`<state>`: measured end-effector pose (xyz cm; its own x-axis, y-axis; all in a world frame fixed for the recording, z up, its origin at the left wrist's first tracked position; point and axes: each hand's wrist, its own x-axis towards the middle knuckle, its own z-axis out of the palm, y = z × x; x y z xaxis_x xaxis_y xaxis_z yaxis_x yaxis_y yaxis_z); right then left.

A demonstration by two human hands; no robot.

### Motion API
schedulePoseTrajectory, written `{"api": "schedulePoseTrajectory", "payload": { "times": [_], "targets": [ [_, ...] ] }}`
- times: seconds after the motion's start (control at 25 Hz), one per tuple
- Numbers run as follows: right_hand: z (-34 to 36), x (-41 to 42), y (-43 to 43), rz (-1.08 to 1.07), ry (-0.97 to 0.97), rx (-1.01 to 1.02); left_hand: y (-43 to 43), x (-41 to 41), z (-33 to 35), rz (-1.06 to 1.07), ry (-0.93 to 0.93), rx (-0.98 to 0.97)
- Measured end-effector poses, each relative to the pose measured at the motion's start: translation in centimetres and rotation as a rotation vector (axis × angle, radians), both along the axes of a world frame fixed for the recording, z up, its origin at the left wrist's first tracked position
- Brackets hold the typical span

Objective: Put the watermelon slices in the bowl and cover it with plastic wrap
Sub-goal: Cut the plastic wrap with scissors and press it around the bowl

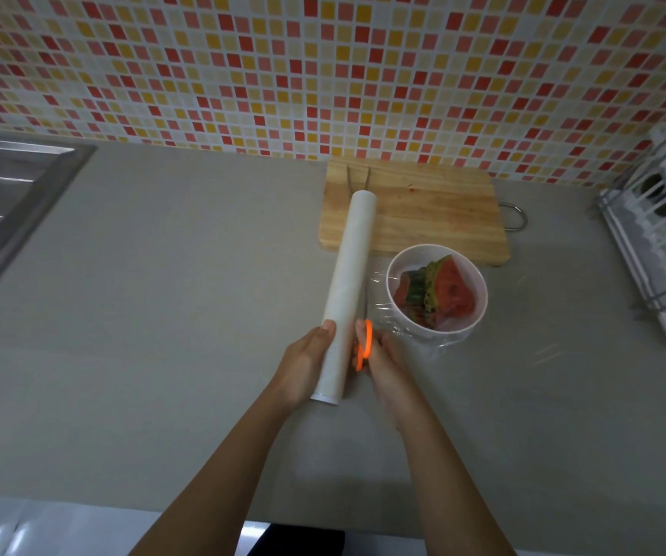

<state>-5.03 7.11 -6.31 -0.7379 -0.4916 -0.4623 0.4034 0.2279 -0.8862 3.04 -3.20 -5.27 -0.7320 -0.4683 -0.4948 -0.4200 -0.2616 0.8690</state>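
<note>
A white bowl (471,311) stands on the grey counter and holds watermelon slices (439,292) with red flesh and striped rind. Clear plastic wrap (423,339) stretches over the bowl and hangs down its near side. My left hand (307,363) grips the near end of a long white roll of plastic wrap (351,274), which points away from me just left of the bowl. My right hand (383,363) holds orange-handled scissors (364,345) between the roll and the bowl; their blades are mostly hidden behind the roll.
A wooden cutting board (435,214) lies behind the bowl, with metal tongs (357,178) at its far left corner. A steel sink (6,202) is at the left. A white dish rack (664,242) stands at the right.
</note>
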Motion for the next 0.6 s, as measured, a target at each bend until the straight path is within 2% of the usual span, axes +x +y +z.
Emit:
{"api": "schedulePoseTrajectory", "payload": {
  "times": [0.28,0.48,0.6],
  "targets": [
    [-0.2,-2.3,-2.3,-0.055,0.150,-0.051,-1.1,0.9,-0.2,-0.007,-0.010,-0.027],
    [-0.1,-3.1,-3.9,-0.038,0.152,-0.019,-2.1,1.7,0.0,-0.040,0.006,-0.022],
    [-0.1,-3.8,-4.8,-0.035,0.172,-0.073,-2.8,2.1,0.5,-0.055,0.027,0.026]
  ]
}}
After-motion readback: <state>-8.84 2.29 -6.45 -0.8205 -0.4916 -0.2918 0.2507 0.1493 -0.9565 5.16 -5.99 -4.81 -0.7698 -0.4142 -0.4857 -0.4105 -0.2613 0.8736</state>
